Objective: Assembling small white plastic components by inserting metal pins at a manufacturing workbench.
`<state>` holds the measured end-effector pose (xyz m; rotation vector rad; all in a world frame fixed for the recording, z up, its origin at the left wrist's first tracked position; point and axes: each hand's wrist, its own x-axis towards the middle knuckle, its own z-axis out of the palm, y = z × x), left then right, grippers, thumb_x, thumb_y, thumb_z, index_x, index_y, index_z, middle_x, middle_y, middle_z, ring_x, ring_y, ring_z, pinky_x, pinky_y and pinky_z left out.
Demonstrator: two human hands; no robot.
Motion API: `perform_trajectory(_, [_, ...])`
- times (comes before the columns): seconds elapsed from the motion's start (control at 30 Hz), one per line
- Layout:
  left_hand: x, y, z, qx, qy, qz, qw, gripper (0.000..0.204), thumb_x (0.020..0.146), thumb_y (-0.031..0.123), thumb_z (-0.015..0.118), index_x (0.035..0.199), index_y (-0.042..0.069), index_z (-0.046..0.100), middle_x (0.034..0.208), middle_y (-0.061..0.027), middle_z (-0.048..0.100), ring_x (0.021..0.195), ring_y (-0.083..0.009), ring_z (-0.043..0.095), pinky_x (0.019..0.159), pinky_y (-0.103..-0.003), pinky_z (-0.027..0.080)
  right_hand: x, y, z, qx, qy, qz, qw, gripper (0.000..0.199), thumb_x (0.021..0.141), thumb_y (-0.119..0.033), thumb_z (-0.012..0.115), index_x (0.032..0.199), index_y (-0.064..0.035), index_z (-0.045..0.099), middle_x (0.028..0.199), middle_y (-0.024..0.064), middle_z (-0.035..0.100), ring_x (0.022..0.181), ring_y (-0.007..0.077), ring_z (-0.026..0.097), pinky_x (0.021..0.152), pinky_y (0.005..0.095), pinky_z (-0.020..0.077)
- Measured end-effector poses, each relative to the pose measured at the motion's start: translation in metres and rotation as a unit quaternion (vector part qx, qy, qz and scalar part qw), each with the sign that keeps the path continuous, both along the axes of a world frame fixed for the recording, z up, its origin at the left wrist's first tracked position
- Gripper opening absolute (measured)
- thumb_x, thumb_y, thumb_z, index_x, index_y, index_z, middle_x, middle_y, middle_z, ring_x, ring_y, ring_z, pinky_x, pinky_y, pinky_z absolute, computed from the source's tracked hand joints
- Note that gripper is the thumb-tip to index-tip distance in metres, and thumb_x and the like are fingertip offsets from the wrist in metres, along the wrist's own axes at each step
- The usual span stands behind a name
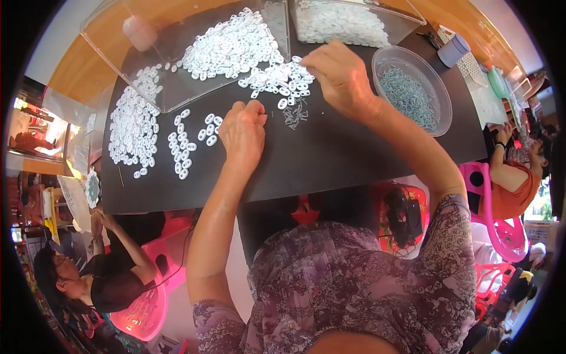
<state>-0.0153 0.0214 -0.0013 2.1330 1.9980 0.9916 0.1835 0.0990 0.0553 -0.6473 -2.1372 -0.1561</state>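
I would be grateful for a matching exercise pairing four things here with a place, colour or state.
1. Table
2. Bowl
3. Loose metal pieces
4. Left hand

A. Between the left hand and the right hand
B. Curled, beside a few white pieces
C. Dark
D. Round, holding many metal pieces

Pairs: 1-C; 2-D; 3-A; 4-B

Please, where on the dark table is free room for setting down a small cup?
The widest bare patch of table lies between the loose metal pins, both forearms and the front edge. A narrower one lies between the column of white ovals and left forearm. Crowded: left side and back, with white pieces and clear bins; right back, with round tub.
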Motion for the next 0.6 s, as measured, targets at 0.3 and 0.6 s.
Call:
perform_trajectory(0.3, [0.001, 0.002, -0.004, 0.07, 0.087, -0.029, 0.993, 0.01, 0.075, 0.007, 0.065, 0.082, 0.004, 0.057, 0.072, -0.011, 0.051, 0.071, -0.0299, 0.056, 0.062, -0.041, 0.043, -0.019, -0.023, -0.029, -0.101, 0.006, 0.026, 0.995, 0.01, 0.073, 0.0, 0.064, 0.082, -0.0039, 0.063, 0.075, 0.0092, 0.058, 0.075, 0.0278, 0.054, 0.065, 0.0363, 0.0447])
perform_trajectory(0.6, [-0.01, -0.013, 0.004, -0.138, -0.248, -0.059, 0.957, 0.014, 0.088, 0.014, 0.058, 0.083, 0.001, 0.057, 0.071, -0.0047, 0.057, 0.059, -0.013, 0.051, 0.054, -0.026, 0.042, -0.044, -0.054, -0.039, -0.215, 0.017, 0.085, 0.973, 0.01, 0.072, -0.005, 0.065, 0.081, -0.0038, 0.062, 0.076, 0.0088, 0.058, 0.075, 0.0274, 0.055, 0.067, 0.0369, 0.0444])
